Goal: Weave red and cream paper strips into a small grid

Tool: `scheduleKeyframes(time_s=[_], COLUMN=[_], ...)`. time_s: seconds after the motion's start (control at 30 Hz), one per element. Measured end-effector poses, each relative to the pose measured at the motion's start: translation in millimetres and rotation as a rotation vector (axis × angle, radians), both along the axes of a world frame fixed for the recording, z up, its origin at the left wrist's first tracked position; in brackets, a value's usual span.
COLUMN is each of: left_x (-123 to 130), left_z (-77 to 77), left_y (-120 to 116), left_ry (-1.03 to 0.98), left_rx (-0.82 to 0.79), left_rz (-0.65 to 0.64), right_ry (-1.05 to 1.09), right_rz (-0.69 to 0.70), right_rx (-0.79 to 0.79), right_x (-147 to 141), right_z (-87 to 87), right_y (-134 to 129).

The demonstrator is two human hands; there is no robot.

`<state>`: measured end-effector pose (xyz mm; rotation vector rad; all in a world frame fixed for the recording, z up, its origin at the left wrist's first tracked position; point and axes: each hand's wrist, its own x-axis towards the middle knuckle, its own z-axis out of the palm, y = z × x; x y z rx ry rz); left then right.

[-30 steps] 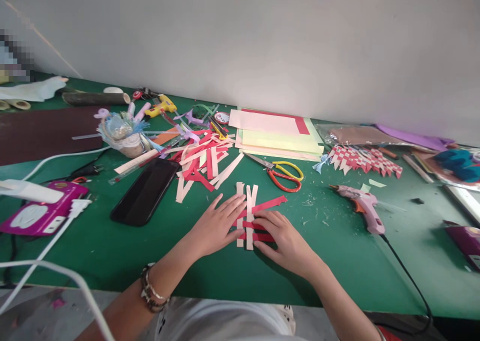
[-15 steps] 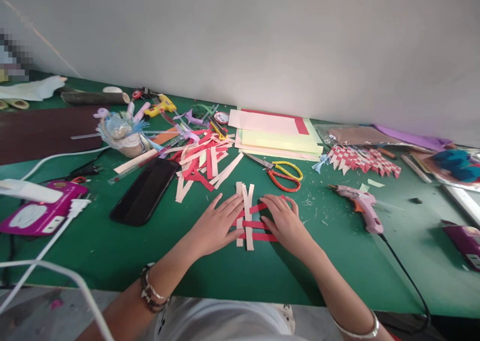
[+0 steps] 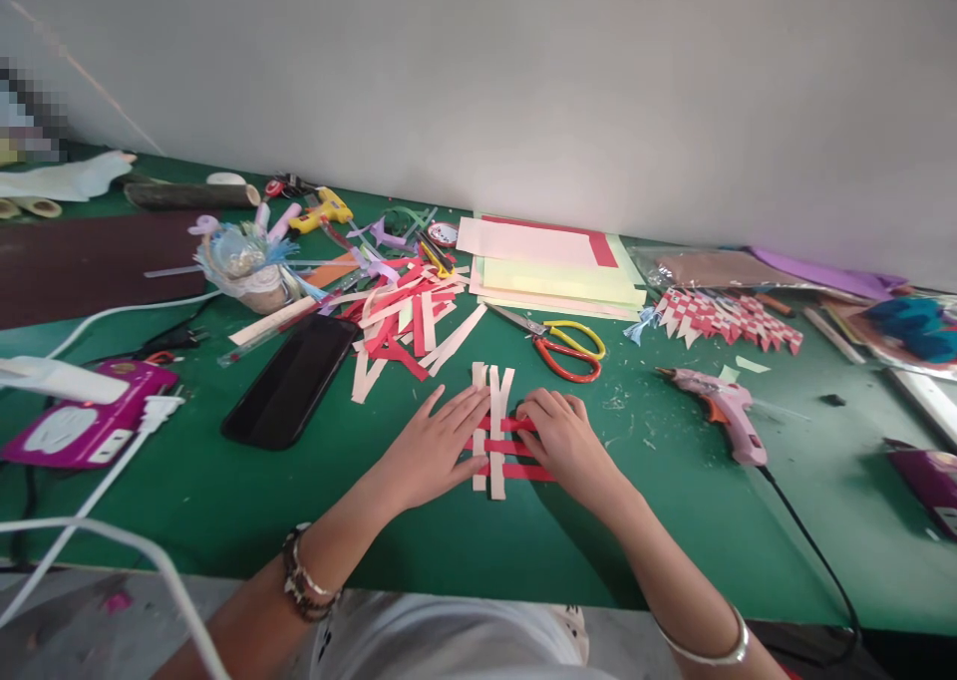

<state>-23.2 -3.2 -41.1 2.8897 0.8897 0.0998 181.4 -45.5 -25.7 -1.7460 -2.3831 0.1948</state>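
Observation:
A small woven piece of pale pink paper strips (image 3: 497,476) and red paper strips (image 3: 508,448) lies flat on the green table. The pink strips run away from me and the red ones cross them. My left hand (image 3: 434,446) rests on the left side of the weave, its fingers stretched out over the strip ends. On the right, my right hand (image 3: 572,446) has its fingers curled together at the end of the top red strip, with the thumb beside the middle one. The fingertips partly hide what they grip.
Scissors (image 3: 568,346) with red and yellow handles lie beyond my hands. Left are a black phone (image 3: 291,386) and a pile of loose strips (image 3: 408,311). Right are a pink glue gun (image 3: 722,411) and a checkered woven piece (image 3: 729,319). Paper sheets (image 3: 553,281) lie against the wall.
My right hand's fingers have curled in at the top red strip. The upper end of the right pink strip has shifted to the right. My left hand stays in place.

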Motion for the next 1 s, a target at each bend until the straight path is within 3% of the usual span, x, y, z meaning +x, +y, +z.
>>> scheduleKeyframes(time_s=[0.37,0.53,0.67,1.0], left_x=[-0.7,-2.9,-9.3,-13.3], left_z=[5.2,14.8,18.6,13.8], left_y=[1.5,-2.6,-10.4,-33.0], left_ry=[-0.036,-0.16,-0.177,-0.177], left_rx=[-0.048,-0.107,-0.146,-0.248], left_rz=[-0.002,0.011,0.074,0.187], right_ry=[0.027,0.143,0.223,0.162], right_rz=[0.043,0.003,0.069,0.03], right_rx=[-0.064,0.008,-0.028,-0.096], right_x=[0.4,1.4,0.7,-15.9], right_z=[7.0,14.3,20.5,5.6], right_y=[-7.5,-15.4,-25.0,-33.9])
